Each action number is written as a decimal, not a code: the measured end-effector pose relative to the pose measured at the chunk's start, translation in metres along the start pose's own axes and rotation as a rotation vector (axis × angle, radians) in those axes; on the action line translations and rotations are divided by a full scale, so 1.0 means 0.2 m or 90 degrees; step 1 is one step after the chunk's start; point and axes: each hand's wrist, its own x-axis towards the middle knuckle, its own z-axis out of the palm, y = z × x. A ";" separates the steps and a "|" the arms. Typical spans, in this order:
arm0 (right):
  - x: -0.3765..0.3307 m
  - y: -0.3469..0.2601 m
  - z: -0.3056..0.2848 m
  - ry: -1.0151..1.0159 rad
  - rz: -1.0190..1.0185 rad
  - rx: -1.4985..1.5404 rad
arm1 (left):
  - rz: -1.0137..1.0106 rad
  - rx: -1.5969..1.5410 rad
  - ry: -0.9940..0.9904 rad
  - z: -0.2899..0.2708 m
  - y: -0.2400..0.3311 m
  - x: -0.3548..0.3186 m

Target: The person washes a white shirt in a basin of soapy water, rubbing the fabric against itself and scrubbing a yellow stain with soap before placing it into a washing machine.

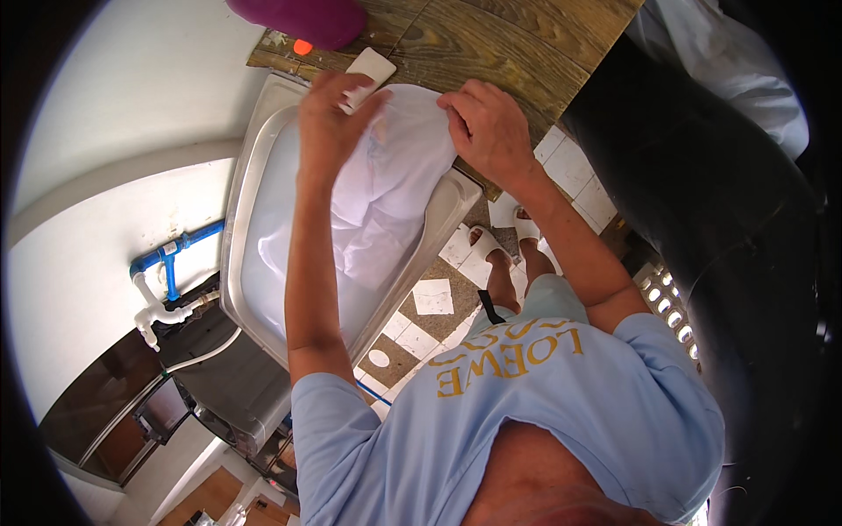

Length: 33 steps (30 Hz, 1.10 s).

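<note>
A white cloth (395, 167) is draped over the far end of a pale basin (454, 206), its lower part lying in cloudy water. My right hand (491, 127) is closed at the cloth's far right edge, with thumb and forefinger pinching the fabric. Above the cloth's left side, my left hand (338, 123) has its thumb and fingers apart. Just beyond those fingers is a whitish rectangular block (373, 65), perhaps a soap bar, partly hidden by them; whether they touch it is hard to tell.
A wood-patterned surface (491, 44) adjoins the basin's far end, with a purple container (307, 19) and a small orange piece (303, 46) on it. Blue and white pipes (171, 254) run along the left wall. Dark sheeting (693, 175) hangs at right, above a tiled floor (432, 296).
</note>
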 end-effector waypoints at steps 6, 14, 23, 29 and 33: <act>-0.01 0.00 0.01 -0.003 -0.004 -0.008 | -0.033 0.128 -0.110 0.09 0.09 -0.05; -0.01 0.01 0.03 0.004 -0.015 -0.022 | -0.047 0.195 -0.184 0.12 0.06 0.03; -0.02 0.02 0.03 -0.004 -0.010 -0.030 | -0.044 0.158 -0.187 0.14 0.02 0.03; -0.02 0.01 0.03 -0.014 -0.006 -0.032 | -0.033 0.140 -0.182 0.15 -0.01 0.02; -0.02 0.01 0.03 -0.014 -0.001 -0.033 | -0.038 0.148 -0.188 0.14 0.02 0.02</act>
